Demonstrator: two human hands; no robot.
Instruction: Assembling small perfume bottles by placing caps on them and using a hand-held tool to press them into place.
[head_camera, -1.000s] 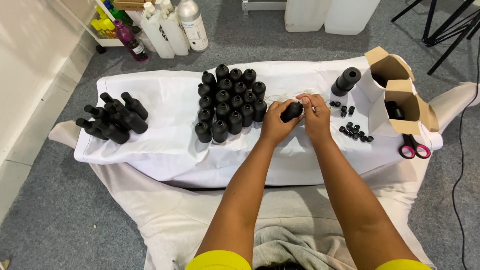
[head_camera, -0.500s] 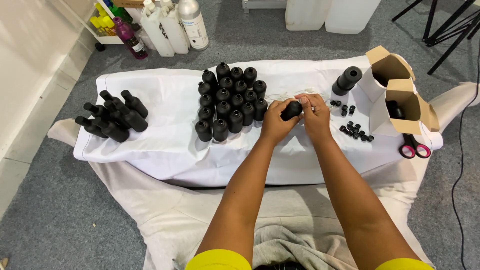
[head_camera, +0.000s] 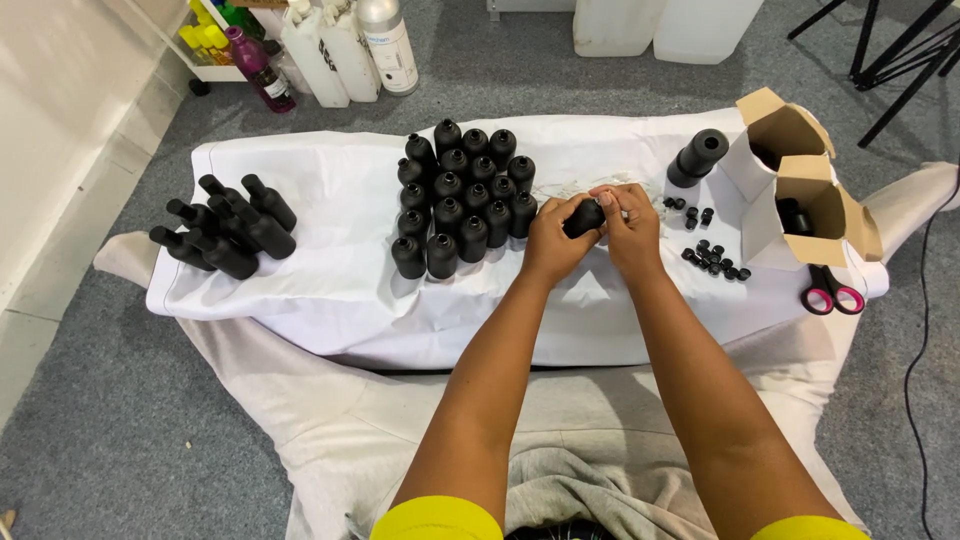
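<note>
White cloth (head_camera: 330, 290); black bottle (head_camera: 583, 217) clasped between left hand (head_camera: 553, 240), right hand (head_camera: 628, 228).

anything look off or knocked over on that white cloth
Nothing spilled or broken. The pile of black bottles at the left lies on its side, unlike the upright group in the middle. Small black caps lie loose by the open cardboard boxes.

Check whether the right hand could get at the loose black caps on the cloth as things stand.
Probably yes, once freed. The right hand and left hand both grip a black bottle. The loose black caps lie just to its right on the white cloth, with nothing between; the cardboard boxes stand farther right.
</note>
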